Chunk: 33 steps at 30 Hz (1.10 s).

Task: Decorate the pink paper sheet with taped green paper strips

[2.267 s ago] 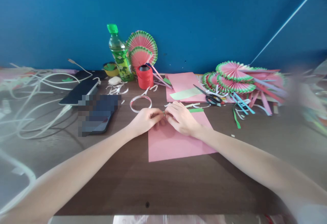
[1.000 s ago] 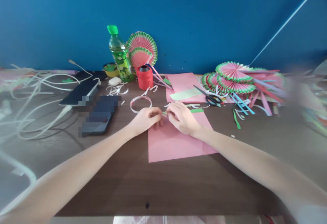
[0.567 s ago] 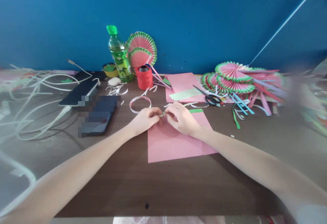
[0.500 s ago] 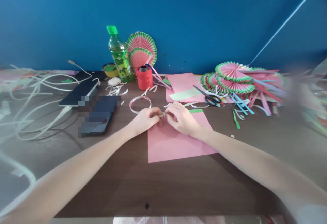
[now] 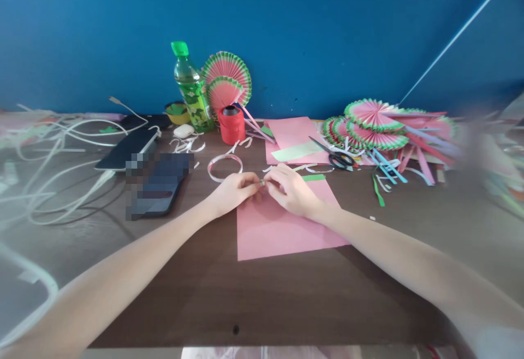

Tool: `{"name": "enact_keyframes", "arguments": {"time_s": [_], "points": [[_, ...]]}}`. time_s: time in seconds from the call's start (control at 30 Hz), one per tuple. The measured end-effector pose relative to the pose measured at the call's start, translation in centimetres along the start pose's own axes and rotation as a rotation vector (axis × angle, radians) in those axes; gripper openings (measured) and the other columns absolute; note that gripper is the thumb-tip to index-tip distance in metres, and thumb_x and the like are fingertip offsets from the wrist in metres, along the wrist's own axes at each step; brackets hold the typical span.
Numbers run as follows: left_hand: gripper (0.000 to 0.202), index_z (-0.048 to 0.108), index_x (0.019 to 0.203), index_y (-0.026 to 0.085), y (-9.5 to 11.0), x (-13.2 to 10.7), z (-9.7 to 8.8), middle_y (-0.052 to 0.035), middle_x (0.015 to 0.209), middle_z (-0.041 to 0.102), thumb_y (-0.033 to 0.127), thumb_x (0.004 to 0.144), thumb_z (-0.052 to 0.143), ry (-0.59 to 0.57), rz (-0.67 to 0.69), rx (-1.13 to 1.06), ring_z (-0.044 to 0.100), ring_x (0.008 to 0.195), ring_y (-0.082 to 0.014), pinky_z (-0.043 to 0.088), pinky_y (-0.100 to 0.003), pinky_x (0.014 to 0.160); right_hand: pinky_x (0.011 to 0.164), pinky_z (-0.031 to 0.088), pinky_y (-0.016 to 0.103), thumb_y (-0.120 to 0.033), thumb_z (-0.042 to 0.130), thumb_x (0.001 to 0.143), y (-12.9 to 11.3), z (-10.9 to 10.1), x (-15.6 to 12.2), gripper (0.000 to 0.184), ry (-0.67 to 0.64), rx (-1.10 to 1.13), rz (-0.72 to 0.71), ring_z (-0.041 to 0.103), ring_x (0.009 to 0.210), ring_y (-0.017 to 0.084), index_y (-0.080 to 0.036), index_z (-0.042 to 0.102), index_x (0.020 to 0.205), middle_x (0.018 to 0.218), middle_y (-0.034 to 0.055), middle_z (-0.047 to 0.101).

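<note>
Pinching a small pale piece at the far side of the pink sheet, the left hand and right hand have closed fingers; its long axis is too obscured to tell. Far left, a yellow bowl holds something green.

The paper at centre is plain pink, with a bright green strip along its top. I see pleated fans at right, pink rimmed in white and green; the wall above is deep blue, the tabletop below dark brown.
</note>
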<state>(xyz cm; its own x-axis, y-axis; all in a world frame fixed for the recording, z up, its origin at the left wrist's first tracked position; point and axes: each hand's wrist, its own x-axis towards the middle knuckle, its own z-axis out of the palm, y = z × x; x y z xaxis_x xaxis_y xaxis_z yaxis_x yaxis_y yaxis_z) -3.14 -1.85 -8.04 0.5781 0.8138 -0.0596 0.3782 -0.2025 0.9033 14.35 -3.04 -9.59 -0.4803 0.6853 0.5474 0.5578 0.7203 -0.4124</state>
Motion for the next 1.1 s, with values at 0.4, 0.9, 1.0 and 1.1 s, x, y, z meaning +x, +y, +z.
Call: {"name": "enact_keyframes", "arguments": {"time_s": [0.4,0.9,1.0,1.1], "points": [[0.011,0.05,0.068,0.013,-0.2,0.2,-0.2,-0.0001,0.055,0.059,0.018,0.074,0.043,0.033,-0.074,-0.181,0.045,0.041,-0.0047,0.029,-0.015,0.038,0.054,0.032,0.023,-0.019,0.043,0.075,0.8,-1.9,1.0,0.014,0.09,0.252,0.404,0.041,0.055,0.01,-0.017,0.051,0.065,0.058,-0.0028,0.045],[0.011,0.051,0.068,0.012,-0.3,0.1,-0.2,-0.0012,0.056,0.06,0.017,0.073,0.044,0.028,-0.054,-0.183,0.049,0.043,-0.0053,0.031,-0.015,0.039,0.061,0.038,0.026,-0.017,0.052,0.066,7.2,-8.3,1.6,0.012,-0.075,-0.408,0.653,0.058,0.069,0.018,-0.016,0.064,0.067,0.074,0.0062,0.065],[0.011,0.051,0.068,0.012,-0.4,0.1,-0.2,-0.0013,0.056,0.06,0.018,0.073,0.044,0.024,-0.048,-0.19,0.049,0.043,-0.0054,0.032,-0.015,0.04,0.063,0.04,0.026,-0.013,0.048,0.067,7.3,-8.3,1.5,0.02,-0.112,-0.429,0.586,0.059,0.069,0.018,-0.017,0.067,0.073,0.076,0.0062,0.067],[0.011,0.051,0.067,0.012,-0.4,0.1,-0.2,-0.0014,0.056,0.059,0.018,0.073,0.044,0.023,-0.042,-0.196,0.048,0.043,-0.0056,0.034,-0.016,0.041,0.065,0.04,0.028,-0.01,0.043,0.069,6.7,-7.8,1.7,0.026,-0.06,-0.429,0.539,0.059,0.072,0.019,-0.019,0.067,0.075,0.08,0.0053,0.067]]}}
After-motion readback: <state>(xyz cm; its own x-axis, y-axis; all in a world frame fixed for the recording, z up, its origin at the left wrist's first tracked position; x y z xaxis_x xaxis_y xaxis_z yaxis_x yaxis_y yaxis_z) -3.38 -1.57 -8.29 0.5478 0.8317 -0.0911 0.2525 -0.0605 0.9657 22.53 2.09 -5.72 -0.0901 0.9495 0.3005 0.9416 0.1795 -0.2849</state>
